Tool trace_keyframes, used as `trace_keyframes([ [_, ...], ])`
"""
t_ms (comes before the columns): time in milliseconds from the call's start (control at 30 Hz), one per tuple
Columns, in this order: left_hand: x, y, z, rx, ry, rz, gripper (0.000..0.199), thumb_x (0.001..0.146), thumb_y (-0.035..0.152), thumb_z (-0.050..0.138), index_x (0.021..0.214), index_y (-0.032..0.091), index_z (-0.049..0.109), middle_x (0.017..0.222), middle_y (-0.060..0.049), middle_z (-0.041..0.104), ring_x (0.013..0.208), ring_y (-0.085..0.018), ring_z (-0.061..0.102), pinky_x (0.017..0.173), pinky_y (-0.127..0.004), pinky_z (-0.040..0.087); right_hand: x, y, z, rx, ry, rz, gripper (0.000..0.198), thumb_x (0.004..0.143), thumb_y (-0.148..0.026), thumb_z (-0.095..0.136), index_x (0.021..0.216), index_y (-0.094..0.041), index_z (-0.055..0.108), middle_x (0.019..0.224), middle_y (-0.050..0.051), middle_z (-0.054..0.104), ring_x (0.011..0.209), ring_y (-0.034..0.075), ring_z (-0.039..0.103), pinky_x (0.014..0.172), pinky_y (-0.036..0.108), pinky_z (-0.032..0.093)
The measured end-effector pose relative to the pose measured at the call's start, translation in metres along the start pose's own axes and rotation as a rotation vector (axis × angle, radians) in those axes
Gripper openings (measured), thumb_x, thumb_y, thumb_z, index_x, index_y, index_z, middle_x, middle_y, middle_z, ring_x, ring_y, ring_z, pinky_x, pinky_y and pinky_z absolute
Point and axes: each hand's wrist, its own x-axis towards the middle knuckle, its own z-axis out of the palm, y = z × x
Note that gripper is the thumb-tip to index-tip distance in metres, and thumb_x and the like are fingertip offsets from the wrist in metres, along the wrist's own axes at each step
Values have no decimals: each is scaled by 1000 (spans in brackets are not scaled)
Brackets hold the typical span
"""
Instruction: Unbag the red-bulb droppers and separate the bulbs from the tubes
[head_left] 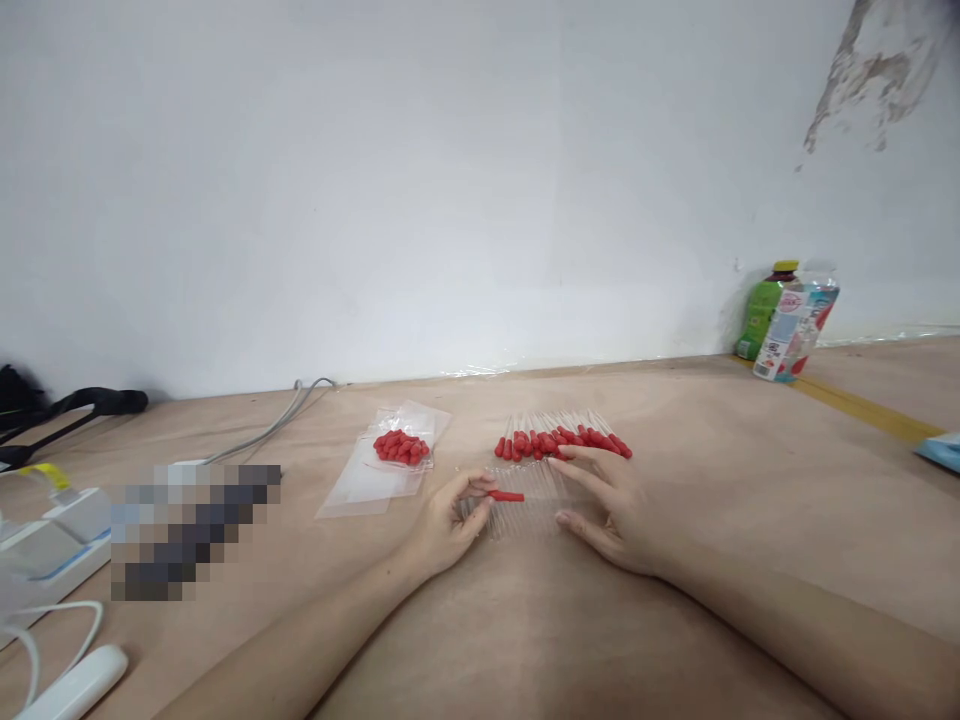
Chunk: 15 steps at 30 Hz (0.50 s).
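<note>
Left hand (454, 515): gripping a slim red tube-shaped piece (510, 496) between thumb and fingertips, with the other fingers curled in behind.
Slim red tube-shaped piece: held crosswise, pointing toward the right hand (604, 500), above the thin clear straight sticks (517, 522).
Right hand: arched, with fingers spread and slightly bent, well apart from the thumb; near the right end of the clear row. Overlapping the red heads in view at one fingertip; cannot tell whether touching.
Thin clear straight sticks: laid side by side in a row between both hands.
Pale thin sticks with red bulb-shaped heads (562, 440): lined up just beyond the clear row, with heads toward the person and stems toward the plain white wall (450, 200).
Small rounded red pieces (401, 448): heaped on flat clear plastic bags (360, 488), beyond and to the left of the left hand.
Light brown table surface (465, 640): beneath everything.
Right side: near the wall, a green bottle with a yellow cap (761, 315), just beside a white, pink and blue carton (787, 335).
Left side: a white power strip (71, 562), near a pixelated dark object (195, 540), too blurred to tell.
</note>
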Motion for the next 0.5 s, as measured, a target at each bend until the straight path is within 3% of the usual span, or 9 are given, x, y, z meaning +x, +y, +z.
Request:
trace_keyframes([
  [100, 0, 2, 0, 5, 2, 10, 16, 80, 17, 50, 96, 17, 52, 91, -5, 63, 82, -13, 62, 76, -29, 52, 1, -1, 1, -8, -47, -93, 41, 78, -37, 55, 116, -24, 51, 117, 10, 53, 108, 25, 47, 91, 47, 37],
  [267, -2, 5, -2, 17, -23, 39, 15, 80, 17, 49, 95, 17, 53, 89, -5, 63, 82, -13, 62, 76, -27, 52, 1, -1, 8, -28, -1, -118, 26, 82, -28, 51, 107, -24, 58, 107, 7, 59, 100, 21, 51, 90, 46, 37],
  [500, 4, 25, 2, 242, -172, 215, 37, 73, 20, 56, 110, 18, 53, 110, -9, 58, 103, -21, 53, 90, -36, 42, 4, -3, 10, -6, 5, -149, 14, 83, -21, 50, 89, -23, 63, 93, 3, 64, 93, 18, 53, 89, 42, 37],
])
